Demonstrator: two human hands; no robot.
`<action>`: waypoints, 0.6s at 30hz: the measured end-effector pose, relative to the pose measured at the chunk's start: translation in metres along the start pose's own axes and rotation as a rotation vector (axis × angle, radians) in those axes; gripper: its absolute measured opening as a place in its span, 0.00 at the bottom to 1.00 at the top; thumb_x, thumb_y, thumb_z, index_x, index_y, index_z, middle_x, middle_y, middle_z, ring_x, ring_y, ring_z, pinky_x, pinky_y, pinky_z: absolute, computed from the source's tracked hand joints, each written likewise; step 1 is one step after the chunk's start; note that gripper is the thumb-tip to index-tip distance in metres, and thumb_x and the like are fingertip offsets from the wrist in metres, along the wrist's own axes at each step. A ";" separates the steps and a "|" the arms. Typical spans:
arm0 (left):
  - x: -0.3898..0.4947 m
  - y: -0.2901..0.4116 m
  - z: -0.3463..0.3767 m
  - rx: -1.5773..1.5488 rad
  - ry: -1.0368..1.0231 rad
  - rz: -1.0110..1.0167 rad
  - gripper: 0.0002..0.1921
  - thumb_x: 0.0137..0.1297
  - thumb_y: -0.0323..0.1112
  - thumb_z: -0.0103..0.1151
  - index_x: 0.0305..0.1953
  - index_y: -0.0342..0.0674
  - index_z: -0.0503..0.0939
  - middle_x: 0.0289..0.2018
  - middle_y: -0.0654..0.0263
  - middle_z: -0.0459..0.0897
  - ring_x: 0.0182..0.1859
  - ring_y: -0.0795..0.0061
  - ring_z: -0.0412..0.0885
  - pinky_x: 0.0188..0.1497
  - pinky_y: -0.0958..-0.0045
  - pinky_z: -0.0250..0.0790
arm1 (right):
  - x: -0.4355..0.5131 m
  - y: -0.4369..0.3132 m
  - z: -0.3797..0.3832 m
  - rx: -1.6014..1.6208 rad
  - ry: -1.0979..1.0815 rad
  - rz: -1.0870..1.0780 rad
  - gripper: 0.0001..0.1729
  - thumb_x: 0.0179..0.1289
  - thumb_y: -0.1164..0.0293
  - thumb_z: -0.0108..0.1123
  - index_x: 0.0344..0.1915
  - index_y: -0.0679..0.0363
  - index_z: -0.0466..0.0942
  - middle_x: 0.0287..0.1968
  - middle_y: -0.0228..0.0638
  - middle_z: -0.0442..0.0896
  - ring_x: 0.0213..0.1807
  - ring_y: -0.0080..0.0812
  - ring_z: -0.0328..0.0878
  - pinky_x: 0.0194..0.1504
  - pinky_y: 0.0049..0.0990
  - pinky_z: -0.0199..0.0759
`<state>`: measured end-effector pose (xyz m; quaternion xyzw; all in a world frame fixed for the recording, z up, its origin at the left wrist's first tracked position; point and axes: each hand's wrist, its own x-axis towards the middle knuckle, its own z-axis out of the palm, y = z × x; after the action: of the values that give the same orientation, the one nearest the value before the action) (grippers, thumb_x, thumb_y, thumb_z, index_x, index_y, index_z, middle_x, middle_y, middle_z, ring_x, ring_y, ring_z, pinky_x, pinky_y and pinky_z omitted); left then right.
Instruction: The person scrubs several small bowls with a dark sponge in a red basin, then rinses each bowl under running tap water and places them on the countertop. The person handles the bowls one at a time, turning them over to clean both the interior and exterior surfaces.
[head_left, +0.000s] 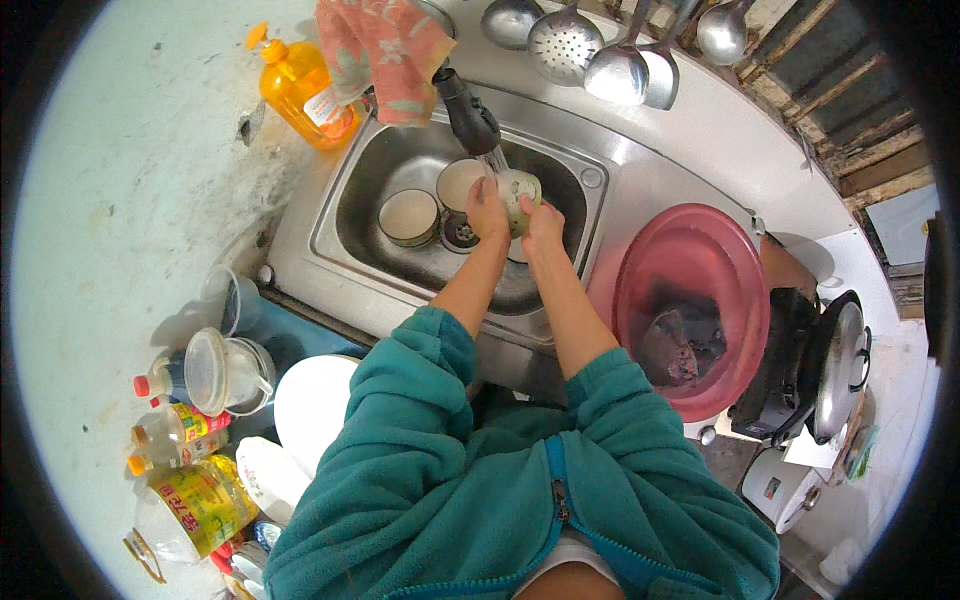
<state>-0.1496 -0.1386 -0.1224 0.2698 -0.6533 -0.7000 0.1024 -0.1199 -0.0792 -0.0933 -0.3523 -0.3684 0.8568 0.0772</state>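
Observation:
Both my hands hold a pale green patterned bowl (519, 193) on its side over the stainless steel sink (375, 255). My left hand (489, 208) grips its left side, and my right hand (543, 222) has the thumb on its lower right. Water streams from the black faucet head (474, 124) onto the bowl and my left fingers. Below, one cream-coloured bowl (409, 216) sits on the sink floor, left of the drain strainer (458, 232). A second bowl (459, 184) stands behind the strainer, partly covered by my left hand. Another pale rim shows beneath my wrists, mostly hidden.
An orange pump bottle (307, 94) and a hanging towel (394, 60) flank the sink's back left. To the right stand a pink basin (630, 300) with dark contents and a lidded pan (836, 367). Ladles (566, 45) hang behind. Bottles (199, 510) and white dishes (311, 405) crowd the left.

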 end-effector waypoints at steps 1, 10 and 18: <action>0.001 -0.001 0.002 -0.011 0.015 0.006 0.22 0.60 0.48 0.53 0.44 0.32 0.77 0.40 0.58 0.80 0.44 0.67 0.76 0.49 0.69 0.65 | 0.000 -0.002 0.000 -0.015 0.046 0.007 0.20 0.52 0.79 0.64 0.46 0.70 0.71 0.44 0.42 0.76 0.42 0.36 0.75 0.46 0.34 0.71; 0.036 0.003 -0.018 -0.452 -0.449 -0.699 0.23 0.67 0.48 0.47 0.54 0.36 0.70 0.51 0.57 0.75 0.52 0.61 0.75 0.54 0.62 0.66 | -0.003 -0.008 -0.011 0.395 0.044 0.281 0.20 0.61 0.78 0.56 0.53 0.70 0.67 0.49 0.43 0.75 0.49 0.41 0.74 0.54 0.41 0.68; 0.027 0.016 -0.025 -0.548 -0.295 -0.854 0.22 0.70 0.43 0.42 0.58 0.35 0.66 0.58 0.58 0.69 0.57 0.58 0.71 0.60 0.53 0.63 | 0.000 -0.018 -0.007 0.548 0.115 0.359 0.18 0.67 0.74 0.47 0.56 0.68 0.65 0.56 0.44 0.71 0.58 0.43 0.69 0.61 0.48 0.62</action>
<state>-0.1624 -0.1753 -0.1137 0.3738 -0.2858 -0.8550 -0.2181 -0.1178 -0.0623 -0.0845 -0.4254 -0.0514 0.9028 0.0373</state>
